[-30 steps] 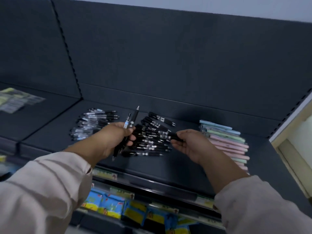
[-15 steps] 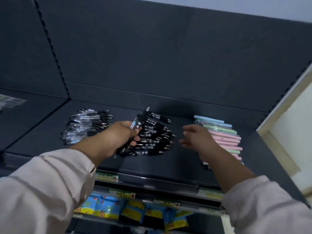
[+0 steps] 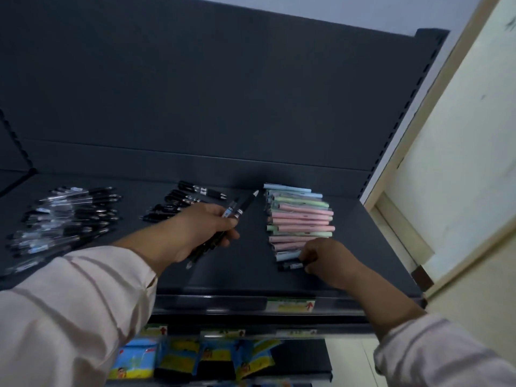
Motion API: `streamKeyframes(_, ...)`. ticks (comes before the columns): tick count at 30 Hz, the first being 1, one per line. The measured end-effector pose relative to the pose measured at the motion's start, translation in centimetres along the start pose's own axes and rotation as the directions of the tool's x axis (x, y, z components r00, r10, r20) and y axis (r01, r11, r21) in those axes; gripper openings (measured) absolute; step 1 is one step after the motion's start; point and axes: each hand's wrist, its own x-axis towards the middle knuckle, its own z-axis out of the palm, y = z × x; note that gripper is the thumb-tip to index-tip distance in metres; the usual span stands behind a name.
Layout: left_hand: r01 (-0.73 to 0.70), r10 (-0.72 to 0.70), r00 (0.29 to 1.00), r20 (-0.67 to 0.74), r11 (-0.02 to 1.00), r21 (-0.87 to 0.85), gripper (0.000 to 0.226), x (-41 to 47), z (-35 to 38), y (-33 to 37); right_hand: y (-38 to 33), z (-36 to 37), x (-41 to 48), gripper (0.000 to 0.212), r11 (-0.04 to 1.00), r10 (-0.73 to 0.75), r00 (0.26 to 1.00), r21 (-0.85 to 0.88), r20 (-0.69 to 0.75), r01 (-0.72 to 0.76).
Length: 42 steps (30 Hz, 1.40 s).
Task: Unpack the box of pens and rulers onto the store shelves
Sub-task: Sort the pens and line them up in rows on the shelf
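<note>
Stocking the dark shelf [image 3: 245,277]: my left hand [image 3: 203,230] grips a bunch [image 3: 241,208] of black pens, their tips angled up and to the right above the shelf. My right hand [image 3: 329,259], fingers curled, pinches one dark pen [image 3: 290,265] low against the shelf, just in front of the pastel pens [image 3: 303,219], which lie side by side in pink, green and blue. Behind my left hand sits a black pile [image 3: 181,202] of more pens, and well to its left a spread of clear pens [image 3: 64,216]. A label [image 3: 290,305] is fixed to the shelf's front rail, and bright packets [image 3: 178,356] fill the level below.
</note>
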Motion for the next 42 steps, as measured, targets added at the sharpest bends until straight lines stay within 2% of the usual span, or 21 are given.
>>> streamKeyframes(3,0.011,-0.011,1.0,0.004,1.0,-0.019,0.012,0.0,0.3,-0.2,0.2,0.4,0.2,0.012,0.997,-0.06,0.998,-0.058,-0.008,0.059)
streamKeyframes(5,0.015,-0.015,1.0,-0.001,0.999,-0.046,0.013,-0.1,0.2,-0.6,-0.2,0.4,0.3,0.012,0.992,-0.122,0.992,-0.014,-0.043,0.122)
streamKeyframes(7,0.027,-0.028,0.999,-0.016,0.998,-0.056,0.011,-0.2,-0.2,-0.9,-1.6,0.0,0.5,0.011,0.98,-0.163,0.982,0.097,-0.091,0.171)
streamKeyframes(9,0.041,-0.043,0.998,-0.044,0.998,-0.051,0.013,-0.5,-0.9,-1.1,-3.8,-0.6,0.7,0.011,0.939,-0.171,0.978,0.28,-0.118,0.198)
streamKeyframes(11,0.053,-0.06,0.994,-0.087,0.996,-0.074,0.015,-0.9,-1.8,-1.3,-6.5,-1.0,0.8,0.012,0.838,-0.178,0.977,0.502,-0.119,0.214)
streamKeyframes(13,0.071,-0.085,0.988,-0.126,0.991,-0.111,0.014,-1.4,-2.9,-1.5,-9.1,-1.1,1.0,0.013,0.742,-0.178,0.977,0.636,-0.119,0.212)
streamKeyframes(17,0.068,-0.087,0.984,-0.155,0.99,-0.125,0.013,-3.0,-5.9,-2.5,-14.1,-0.3,2.2,0.006,0.547,-0.101,0.992,0.829,-0.069,0.114)
streamKeyframes(20,0.056,-0.065,0.986,-0.152,0.996,-0.064,0.009,-4.2,-8.3,-3.5,-17.3,0.6,3.3,0.018,0.398,-0.039,0.996,0.916,0.077,-0.055)
streamKeyframes(25,0.039,-0.035,0.988,-0.149,0.999,0.03,0.012,-5.0,-11.6,-4.8,-21.3,2.2,4.1,0.011,0.339,-0.119,0.979,0.933,0.168,-0.119)
streamKeyframes(29,0.038,-0.029,0.948,-0.316,0.999,0.024,0.017,-4.9,-14.2,-5.8,-21.5,2.7,5.9,0.013,0.243,0.051,0.984,0.954,0.17,-0.177)
streamKeyframes(31,0.05,-0.012,0.926,-0.378,0.994,0.093,0.019,-5.0,-15.5,-6.2,-21.1,2.9,6.9,0.015,0.216,0.143,0.977,0.958,0.158,-0.186)
streamKeyframes(33,0.063,0.013,0.913,-0.408,0.983,0.173,0.024,-4.8,-16.8,-6.6,-21.0,3.2,7.4,0.015,0.267,0.218,0.969,0.948,0.115,-0.173)
streamKeyframes(37,0.071,0.002,0.886,-0.464,0.988,0.139,0.023,-3.7,-19.5,-8.2,-22.5,4.1,7.6,0.021,0.555,0.277,0.952,0.831,-0.132,-0.046)
streamKeyframes(39,0.075,0.079,0.888,-0.453,0.947,0.312,0.021,-3.4,-21.1,-9.3,-24.3,4.5,7.6,0.022,0.616,0.221,0.955,0.787,-0.198,0.02)
streamKeyframes(42,0.055,0.247,0.91,-0.333,0.725,0.686,0.015,-4.1,-22.9,-10.5,-27.6,5.1,7.6,0.02,0.711,0.081,0.976,0.698,-0.204,0.087)
